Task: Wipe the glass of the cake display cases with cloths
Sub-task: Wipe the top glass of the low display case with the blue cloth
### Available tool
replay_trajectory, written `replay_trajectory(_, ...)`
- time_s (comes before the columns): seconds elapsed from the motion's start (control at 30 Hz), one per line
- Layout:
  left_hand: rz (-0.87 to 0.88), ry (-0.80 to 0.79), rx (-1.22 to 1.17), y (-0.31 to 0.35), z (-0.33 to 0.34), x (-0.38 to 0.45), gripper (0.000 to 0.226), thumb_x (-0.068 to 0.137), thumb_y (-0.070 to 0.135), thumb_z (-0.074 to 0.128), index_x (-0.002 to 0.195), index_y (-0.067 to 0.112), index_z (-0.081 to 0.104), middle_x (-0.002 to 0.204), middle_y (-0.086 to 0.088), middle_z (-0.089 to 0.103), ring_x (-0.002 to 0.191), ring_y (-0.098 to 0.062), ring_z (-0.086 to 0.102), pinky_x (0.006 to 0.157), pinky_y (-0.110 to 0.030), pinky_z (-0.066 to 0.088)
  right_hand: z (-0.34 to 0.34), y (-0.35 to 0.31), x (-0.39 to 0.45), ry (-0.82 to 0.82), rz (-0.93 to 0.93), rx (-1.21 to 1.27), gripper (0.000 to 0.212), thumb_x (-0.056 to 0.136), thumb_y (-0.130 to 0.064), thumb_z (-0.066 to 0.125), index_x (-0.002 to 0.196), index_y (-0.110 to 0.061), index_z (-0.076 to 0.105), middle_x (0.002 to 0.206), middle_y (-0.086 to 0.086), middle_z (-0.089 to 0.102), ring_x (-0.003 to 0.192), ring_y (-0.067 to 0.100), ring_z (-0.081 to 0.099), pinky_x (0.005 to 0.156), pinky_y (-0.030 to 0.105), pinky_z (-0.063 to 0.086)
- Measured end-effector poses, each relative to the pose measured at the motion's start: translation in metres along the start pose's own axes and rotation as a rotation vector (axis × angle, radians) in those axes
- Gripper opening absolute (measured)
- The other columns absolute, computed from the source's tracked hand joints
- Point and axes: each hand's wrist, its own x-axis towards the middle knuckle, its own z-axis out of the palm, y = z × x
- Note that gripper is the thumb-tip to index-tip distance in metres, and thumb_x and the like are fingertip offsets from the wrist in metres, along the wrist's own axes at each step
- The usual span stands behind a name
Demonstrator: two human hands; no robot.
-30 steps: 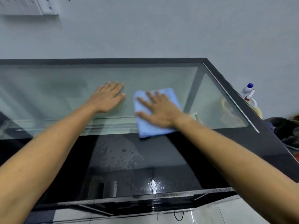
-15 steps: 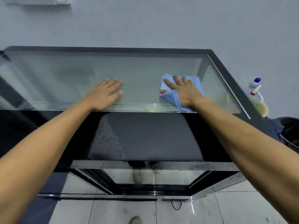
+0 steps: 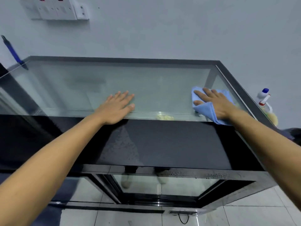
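The cake display case has a clear glass top (image 3: 101,84) framed in black (image 3: 162,144). My left hand (image 3: 117,107) lies flat on the glass near its front edge, fingers straight and spread. A light blue cloth (image 3: 210,111) lies on the glass at the right end, folded over near my thumb. My right hand (image 3: 213,101) presses flat on that cloth with straight fingers. The case's front glass (image 3: 162,186) shows below, with reflections of feet in it.
A spray bottle (image 3: 264,99) with a blue cap stands just past the case's right edge. A blue-handled tool (image 3: 13,53) leans at the far left corner. Wall sockets (image 3: 55,8) sit above. Tiled floor (image 3: 252,216) lies below, and a dark bin (image 3: 295,134) is at the right.
My right hand has slid the blue cloth to the right across the glass, toward the case's right end. My left hand has stayed flat in the same spot.
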Motion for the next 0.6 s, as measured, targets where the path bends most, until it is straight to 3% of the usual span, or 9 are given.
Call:
replay_trajectory(0.07, 0.03, -0.013, -0.042, -0.006, -0.002, 0.005, 0.057, 0.11, 0.053, 0.015, 0.165, 0.039, 0.01, 0.173, 0.01, -0.001, 0.161, -0.015, -0.004, 0.13, -0.04, -0.004, -0.001, -0.062, 0.046, 0.027, 0.119, 0.041, 0.086, 0.087, -0.083, 0.0, 0.162, -0.041, 0.013, 0.172, 0.01, 0.005, 0.155, 0.044, 0.009, 0.124, 0.057, 0.011)
replay_trajectory(0.13, 0.028, -0.014, -0.061, -0.023, -0.006, 0.013, 0.054, 0.111, 0.052, 0.013, 0.164, 0.042, 0.013, 0.174, 0.009, 0.001, 0.161, -0.017, -0.002, 0.129, -0.042, -0.004, -0.003, -0.148, 0.062, 0.058, 0.062, 0.066, 0.097, 0.081, -0.087, -0.01, 0.162, -0.04, 0.017, 0.173, 0.009, 0.004, 0.155, 0.044, 0.008, 0.123, 0.06, 0.009)
replay_trajectory(0.17, 0.003, -0.009, -0.061, -0.034, -0.01, 0.017, 0.054, 0.111, 0.052, 0.013, 0.164, 0.043, 0.013, 0.174, 0.007, 0.001, 0.161, -0.019, -0.002, 0.129, -0.044, -0.004, -0.003, -0.189, 0.051, 0.06, -0.001, 0.056, 0.095, 0.083, -0.086, -0.007, 0.163, -0.041, 0.016, 0.174, 0.009, 0.002, 0.156, 0.043, 0.005, 0.124, 0.059, 0.006)
replay_trajectory(0.23, -0.047, -0.011, -0.036, -0.06, -0.019, 0.025, 0.054, 0.11, 0.053, 0.014, 0.164, 0.043, 0.011, 0.175, 0.004, 0.0, 0.161, -0.023, -0.002, 0.128, -0.046, -0.004, 0.009, -0.242, 0.004, 0.053, -0.218, 0.079, 0.075, 0.096, -0.078, 0.017, 0.163, -0.045, 0.007, 0.174, 0.004, -0.004, 0.159, 0.035, -0.006, 0.127, 0.054, -0.004)
replay_trajectory(0.33, 0.009, -0.046, 0.015, -0.085, -0.026, 0.03, 0.056, 0.109, 0.054, 0.016, 0.164, 0.042, 0.008, 0.175, 0.003, -0.001, 0.161, -0.025, -0.003, 0.128, -0.047, -0.003, 0.012, -0.229, -0.098, 0.061, -0.526, 0.119, 0.066, 0.101, -0.075, 0.026, 0.159, -0.056, 0.0, 0.173, -0.012, -0.01, 0.159, 0.018, -0.017, 0.128, 0.041, -0.014)
replay_trajectory(0.4, 0.055, -0.051, 0.041, -0.092, -0.025, 0.03, 0.059, 0.108, 0.057, 0.018, 0.164, 0.042, 0.006, 0.174, 0.004, -0.003, 0.161, -0.025, -0.005, 0.128, -0.047, -0.004, 0.005, -0.166, -0.11, 0.036, -0.418, 0.075, 0.061, 0.101, -0.074, 0.021, 0.157, -0.06, -0.002, 0.172, -0.018, -0.008, 0.159, 0.014, -0.014, 0.127, 0.032, -0.014)
replay_trajectory(0.47, 0.074, -0.049, 0.045, -0.095, -0.022, 0.03, 0.061, 0.107, 0.061, 0.017, 0.164, 0.043, 0.004, 0.174, 0.005, -0.004, 0.161, -0.025, -0.006, 0.128, -0.047, -0.005, 0.0, -0.108, -0.08, 0.068, -0.151, 0.01, 0.061, 0.096, -0.074, 0.004, 0.154, -0.058, -0.008, 0.173, -0.009, 0.006, 0.16, 0.023, 0.002, 0.125, 0.031, -0.006)
replay_trajectory(0.53, 0.081, -0.039, 0.046, -0.097, -0.021, 0.031, 0.06, 0.107, 0.061, 0.016, 0.164, 0.044, 0.004, 0.174, 0.006, -0.005, 0.161, -0.026, -0.007, 0.129, -0.047, -0.005, -0.006, -0.092, -0.032, 0.035, 0.097, -0.033, 0.067, 0.083, -0.081, -0.02, 0.148, -0.064, -0.014, 0.173, 0.003, 0.008, 0.157, 0.034, 0.009, 0.125, 0.045, 0.006)
replay_trajectory(0.6, 0.097, -0.037, 0.02, -0.097, -0.021, 0.032, 0.059, 0.107, 0.06, 0.014, 0.164, 0.044, 0.005, 0.174, 0.007, -0.004, 0.161, -0.025, -0.006, 0.129, -0.047, -0.005, -0.009, -0.124, 0.023, 0.036, 0.194, -0.046, 0.082, 0.08, -0.084, -0.015, 0.156, -0.054, -0.004, 0.17, 0.01, 0.007, 0.152, 0.044, 0.014, 0.122, 0.057, 0.015)
